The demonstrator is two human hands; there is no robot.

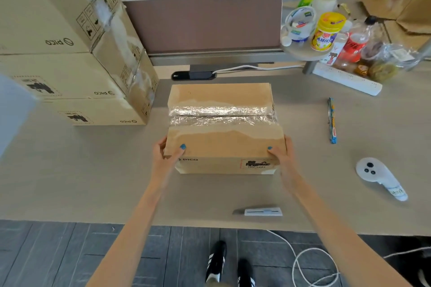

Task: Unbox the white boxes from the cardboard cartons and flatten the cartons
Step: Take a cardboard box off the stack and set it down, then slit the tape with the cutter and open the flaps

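Your left grip (168, 155) and right grip (281, 155) clamp the taped-shut carton (224, 142), so you're just positioning it; next you'll probably want the cutter (263, 211) for that tape (221, 114).

A brown carton (224, 147), sealed with shiny tape (221, 115), is laid flat on the counter (93, 182); more cartons (70, 72) are stacked at left.

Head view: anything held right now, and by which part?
The taped cardboard carton, held at its near end: left hand on the near-left corner, right hand on the near-right corner, thumbs on the top face.
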